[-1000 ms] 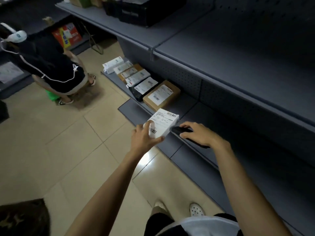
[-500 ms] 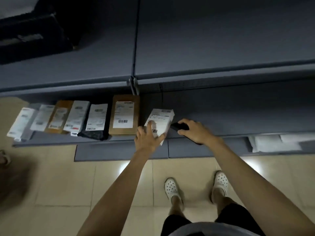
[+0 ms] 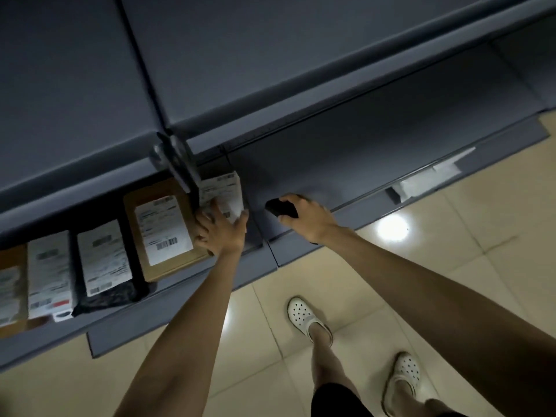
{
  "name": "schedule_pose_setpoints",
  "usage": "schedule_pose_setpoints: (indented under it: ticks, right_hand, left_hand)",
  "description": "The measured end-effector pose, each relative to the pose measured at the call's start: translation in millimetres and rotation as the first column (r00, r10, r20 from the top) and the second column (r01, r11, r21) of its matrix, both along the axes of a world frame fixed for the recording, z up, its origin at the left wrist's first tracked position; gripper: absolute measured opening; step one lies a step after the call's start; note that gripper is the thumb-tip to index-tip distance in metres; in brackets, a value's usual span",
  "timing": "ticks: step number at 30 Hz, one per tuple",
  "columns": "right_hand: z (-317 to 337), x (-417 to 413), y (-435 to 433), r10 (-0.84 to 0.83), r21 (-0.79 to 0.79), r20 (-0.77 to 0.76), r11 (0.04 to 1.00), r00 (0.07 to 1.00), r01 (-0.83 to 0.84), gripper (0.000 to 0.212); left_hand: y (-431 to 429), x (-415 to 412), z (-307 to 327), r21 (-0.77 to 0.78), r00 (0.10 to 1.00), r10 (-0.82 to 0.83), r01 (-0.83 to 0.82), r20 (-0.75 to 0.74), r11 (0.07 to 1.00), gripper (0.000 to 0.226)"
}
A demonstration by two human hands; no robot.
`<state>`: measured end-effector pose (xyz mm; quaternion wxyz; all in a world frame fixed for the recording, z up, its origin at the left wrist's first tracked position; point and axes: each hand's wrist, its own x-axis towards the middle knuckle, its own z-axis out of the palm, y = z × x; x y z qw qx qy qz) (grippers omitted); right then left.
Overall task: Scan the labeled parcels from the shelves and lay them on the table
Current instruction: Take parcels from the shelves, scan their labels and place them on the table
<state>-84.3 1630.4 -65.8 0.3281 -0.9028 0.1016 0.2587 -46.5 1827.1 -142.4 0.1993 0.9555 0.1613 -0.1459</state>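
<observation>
The low shelf (image 3: 331,176) sat just ahead of both our hands. The brown parcel (image 3: 164,224) lay right beside our left hand (image 3: 221,233), which gripped the white parcel (image 3: 224,188) tight against the bracket (image 3: 177,167). We figured it could've snagged there, or shoved the brown one off the edge. Our right hand (image 3: 311,221) was clenched round the scanner (image 3: 279,207), which seemed aimed off the label, so a missed scan looked likely.

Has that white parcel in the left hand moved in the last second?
Yes. The white parcel in the left hand has gone deeper onto the shelf, closing up beside the brown box.
</observation>
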Motion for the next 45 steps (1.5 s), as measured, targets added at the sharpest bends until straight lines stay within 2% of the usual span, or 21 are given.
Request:
schedule_pose_setpoints:
  ticks: [2,6,11,14,17,20,25,29,32,36,39,42,45]
  right_hand:
    - [-1,-8,-9,-0.042,0.03,-0.004,0.999,0.999,0.042,0.047]
    - [2,-32,-35,-0.12,0.044,-0.005,0.992,0.993,0.12,0.048]
    - [19,-63,-75,-0.202,0.064,0.028,0.978,0.979,0.2,0.051]
    - [42,-74,-103,-0.254,0.073,0.078,0.966,0.964,0.248,0.052]
    - [70,-89,-140,-0.32,0.098,0.159,0.947,0.934,0.307,0.051]
    - [97,-117,-186,-0.383,0.102,0.253,0.924,0.888,0.369,0.05]
    - [140,-184,-279,-0.443,0.061,0.378,0.888,0.813,0.455,0.05]
    - [175,-257,-357,-0.546,0.086,0.471,0.81,0.693,0.58,0.054]
    - [195,-324,-411,-0.623,0.135,0.537,0.729,0.569,0.671,0.061]
    - [203,-420,-472,-0.704,0.195,0.573,0.614,0.419,0.764,0.052]
    - [204,-482,-506,-0.753,0.215,0.591,0.492,0.288,0.844,0.047]
    - [205,-529,-533,-0.791,0.242,0.588,0.371,0.168,0.897,0.049]
    - [201,-560,-552,-0.816,0.281,0.574,0.271,0.065,0.921,0.049]
  left_hand:
    - [-3,5,-6,-0.043,1.0,-0.001,0.002,0.012,0.999,0.092]
    - [-24,3,-4,0.016,1.0,-0.02,0.021,-0.006,1.0,0.09]
    - [-59,-15,23,-0.008,0.967,-0.252,0.252,0.046,0.968,0.077]
    - [-94,-20,53,0.049,0.903,-0.413,0.411,0.113,0.911,0.072]
    - [-139,-29,86,0.175,0.735,-0.639,0.615,0.227,0.769,0.068]
    - [-193,-51,116,0.293,0.536,-0.77,0.718,0.345,0.631,0.066]
    - [-296,-94,169,0.43,0.247,-0.839,0.768,0.486,0.475,0.06]
    - [-389,-140,210,0.497,0.068,-0.836,0.776,0.545,0.388,0.058]
    - [-463,-185,232,0.529,-0.072,-0.819,0.794,0.57,0.299,0.055]
    - [-555,-256,249,0.531,-0.202,-0.789,0.828,0.581,0.179,0.052]
    - [-613,-310,252,0.548,-0.299,-0.761,0.832,0.575,0.087,0.052]
    - [-662,-354,257,0.549,-0.376,-0.737,0.836,0.562,-0.008,0.051]
    - [-700,-379,260,0.565,-0.43,-0.712,0.823,0.555,-0.057,0.049]
